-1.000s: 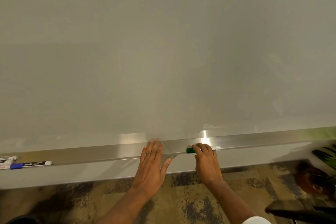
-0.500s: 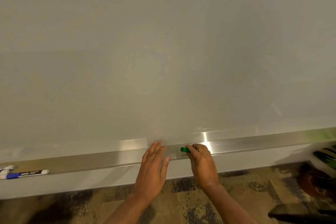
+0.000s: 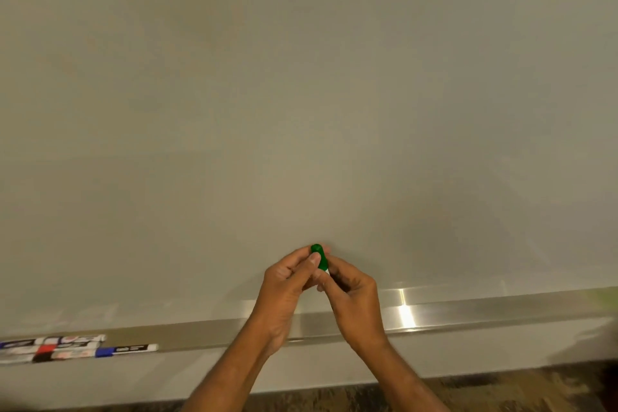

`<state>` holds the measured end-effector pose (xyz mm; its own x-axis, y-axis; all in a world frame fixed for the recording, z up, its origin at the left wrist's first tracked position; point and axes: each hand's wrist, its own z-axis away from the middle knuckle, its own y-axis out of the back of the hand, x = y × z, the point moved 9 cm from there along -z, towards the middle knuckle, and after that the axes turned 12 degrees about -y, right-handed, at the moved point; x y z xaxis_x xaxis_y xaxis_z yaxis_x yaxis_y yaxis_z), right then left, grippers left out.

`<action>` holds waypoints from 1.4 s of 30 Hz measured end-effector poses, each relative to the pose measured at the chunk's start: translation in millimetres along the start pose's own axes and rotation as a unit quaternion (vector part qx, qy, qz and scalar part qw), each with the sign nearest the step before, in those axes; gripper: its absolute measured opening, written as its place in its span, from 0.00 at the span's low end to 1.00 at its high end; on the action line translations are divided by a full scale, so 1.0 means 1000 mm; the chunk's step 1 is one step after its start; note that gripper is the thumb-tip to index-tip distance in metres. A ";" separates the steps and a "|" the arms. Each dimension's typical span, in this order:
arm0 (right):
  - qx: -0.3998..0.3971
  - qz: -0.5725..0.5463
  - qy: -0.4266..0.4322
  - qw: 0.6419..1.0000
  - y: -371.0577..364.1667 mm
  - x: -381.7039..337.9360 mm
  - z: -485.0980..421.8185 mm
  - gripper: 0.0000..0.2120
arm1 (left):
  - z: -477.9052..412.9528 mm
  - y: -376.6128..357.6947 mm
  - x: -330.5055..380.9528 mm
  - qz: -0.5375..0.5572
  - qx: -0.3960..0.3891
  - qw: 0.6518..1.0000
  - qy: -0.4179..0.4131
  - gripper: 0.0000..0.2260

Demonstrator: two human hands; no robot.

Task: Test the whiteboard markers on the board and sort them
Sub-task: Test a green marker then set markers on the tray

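Now your left hand [image 3: 284, 281] pinches the green marker [image 3: 319, 257] by its cap, right hand [image 3: 354, 298] curled round the barrel; labels on the tray markers [image 3: 67, 348] blur unreadably.

green marker [image 3: 321, 260] mostly hidden, tray markers [image 3: 67, 352] blurred, cut off left

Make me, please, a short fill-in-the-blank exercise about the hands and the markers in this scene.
1. The left hand and the right hand together hold one marker whose cap is ____.
2. The other markers lie on the metal tray, far to the person's ____.
3. The held marker is clear of the tray, in front of the ____.
Missing words: green; left; whiteboard.
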<state>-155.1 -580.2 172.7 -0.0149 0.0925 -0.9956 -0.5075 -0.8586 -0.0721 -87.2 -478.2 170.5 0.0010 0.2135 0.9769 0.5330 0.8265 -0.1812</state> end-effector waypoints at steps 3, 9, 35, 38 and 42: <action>-0.043 -0.014 0.008 0.999 -0.029 -0.037 0.010 0.11 | 0.001 0.015 0.034 0.052 -0.019 0.998 -0.001 0.14; -0.154 -0.116 -0.110 0.975 -0.094 -0.081 0.031 0.18 | 0.011 0.039 0.111 0.105 -0.082 0.991 -0.030 0.13; -0.168 -0.165 0.017 0.972 -0.247 -0.234 0.085 0.10 | 0.033 0.219 0.329 -0.096 0.159 0.915 -0.358 0.09; -0.250 -0.284 -0.026 0.925 -0.257 -0.244 0.083 0.14 | 0.042 0.228 0.345 -0.170 0.209 0.876 -0.401 0.09; -0.230 -0.207 0.066 0.949 -0.267 -0.266 0.078 0.17 | 0.041 0.249 0.355 -0.210 0.243 0.846 -0.425 0.13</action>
<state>-82.6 -336.8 461.5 0.2274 0.4325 -0.8725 -0.0161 -0.8942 -0.4474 11.6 -175.0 467.2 -0.8211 -0.0255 0.5702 -0.0760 0.9950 -0.0650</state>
